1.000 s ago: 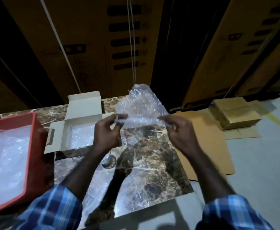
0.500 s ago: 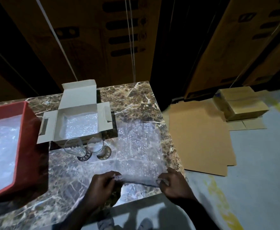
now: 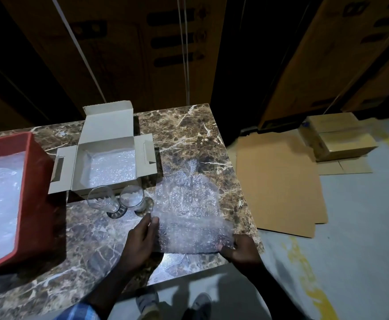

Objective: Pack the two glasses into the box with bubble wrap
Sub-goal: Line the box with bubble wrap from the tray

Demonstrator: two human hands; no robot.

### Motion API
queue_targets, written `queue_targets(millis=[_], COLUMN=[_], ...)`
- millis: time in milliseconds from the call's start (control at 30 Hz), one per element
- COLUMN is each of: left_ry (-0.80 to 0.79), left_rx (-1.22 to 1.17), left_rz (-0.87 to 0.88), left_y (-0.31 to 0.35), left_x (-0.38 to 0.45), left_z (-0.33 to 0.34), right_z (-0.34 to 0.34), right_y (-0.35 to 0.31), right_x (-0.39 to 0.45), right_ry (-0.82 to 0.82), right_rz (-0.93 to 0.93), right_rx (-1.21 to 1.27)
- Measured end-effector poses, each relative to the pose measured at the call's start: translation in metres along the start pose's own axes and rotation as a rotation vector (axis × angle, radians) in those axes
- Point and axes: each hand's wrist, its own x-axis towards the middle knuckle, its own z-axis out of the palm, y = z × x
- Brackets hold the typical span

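A sheet of bubble wrap (image 3: 189, 211) lies flat on the marble table (image 3: 189, 139) near its right edge. My left hand (image 3: 140, 241) touches the sheet's left edge with fingers extended. My right hand (image 3: 242, 249) pinches the sheet's near right corner. Two clear glasses, one (image 3: 101, 200) on the left and one (image 3: 132, 197) on the right, stand side by side just left of the sheet. Behind them sits an open white box (image 3: 82, 167) lined with bubble wrap, flaps spread.
A red tray (image 3: 31, 204) holding more bubble wrap sits at the table's left. Flat cardboard (image 3: 279, 181) and stacked brown boxes (image 3: 336, 139) lie on the floor to the right. Dark wooden panels stand behind the table. My shoes show below the table's near edge.
The sheet went from held up in the air to spread flat on the table. Since half a second ago my left hand slid up the sheet's left side toward the glasses.
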Motion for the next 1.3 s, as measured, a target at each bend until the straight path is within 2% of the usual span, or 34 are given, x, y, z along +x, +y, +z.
queue_targets(millis=[167, 267, 400, 533, 633, 733, 867, 967, 1300], left_ry=[-0.051, -0.091, -0.179, -0.249, -0.198, -0.178, -0.129, -0.104, -0.038], left_rx=[-0.057, -0.276, -0.385, -0.301, -0.185, -0.047, -0.007, -0.044, -0.055], left_rz=[-0.076, -0.185, -0.276, -0.306, -0.254, -0.176, -0.182, -0.191, -0.224], left_y=[0.003, -0.001, 0.006, 0.004, -0.009, -0.02, -0.034, -0.032, -0.042], left_x=[-0.002, -0.002, 0.002, 0.012, 0.023, 0.028, 0.032, 0.029, 0.028], left_z=[-0.004, -0.008, -0.012, -0.013, -0.01, -0.006, -0.003, -0.001, 0.004], right_z=[0.002, 0.004, 0.006, 0.003, 0.0, -0.001, -0.005, -0.009, 0.009], right_y=[-0.003, -0.01, -0.011, -0.009, -0.014, -0.012, -0.01, -0.029, -0.044], right_x=[0.005, 0.013, 0.026, 0.038, 0.046, 0.057, 0.069, 0.071, 0.076], right_ry=[0.019, 0.011, 0.026, 0.026, -0.018, -0.05, -0.227, -0.296, -0.267], right_rz=[-0.022, -0.014, 0.101, 0.178, 0.219, 0.228, 0.154, 0.105, 0.027], right_rx=[-0.008, 0.06, 0.213, 0.296, 0.404, 0.41, 0.269, 0.079, -0.484])
